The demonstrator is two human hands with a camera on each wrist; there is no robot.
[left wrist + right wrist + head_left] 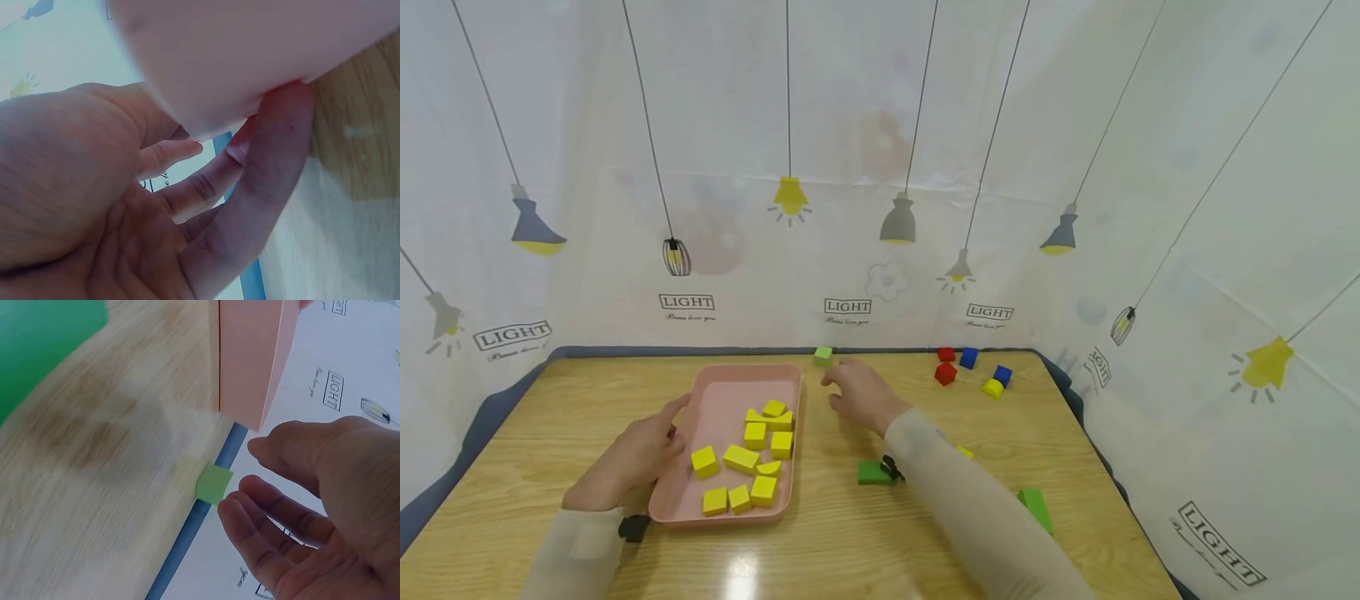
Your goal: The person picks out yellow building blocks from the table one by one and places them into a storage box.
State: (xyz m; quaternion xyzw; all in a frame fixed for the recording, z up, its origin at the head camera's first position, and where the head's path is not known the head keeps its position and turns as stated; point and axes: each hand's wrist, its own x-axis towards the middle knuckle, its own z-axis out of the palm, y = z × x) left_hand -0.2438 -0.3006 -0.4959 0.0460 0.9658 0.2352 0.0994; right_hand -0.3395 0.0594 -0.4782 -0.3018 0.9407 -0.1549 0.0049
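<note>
A pink tray lies on the left half of the table, with several yellow blocks in it. My left hand grips its left side, thumb at the rim. In the left wrist view, the fingers curl under the edge of the tray. A small light green block sits at the table's back edge, just beyond my right hand. That hand holds nothing; in the right wrist view its parted fingers are close to the light green block, apparently not touching it.
Two red blocks, two blue blocks and a yellow rounded block lie at the back right. One green block is by my right wrist, another green block farther right. A yellow block is partly hidden behind my sleeve.
</note>
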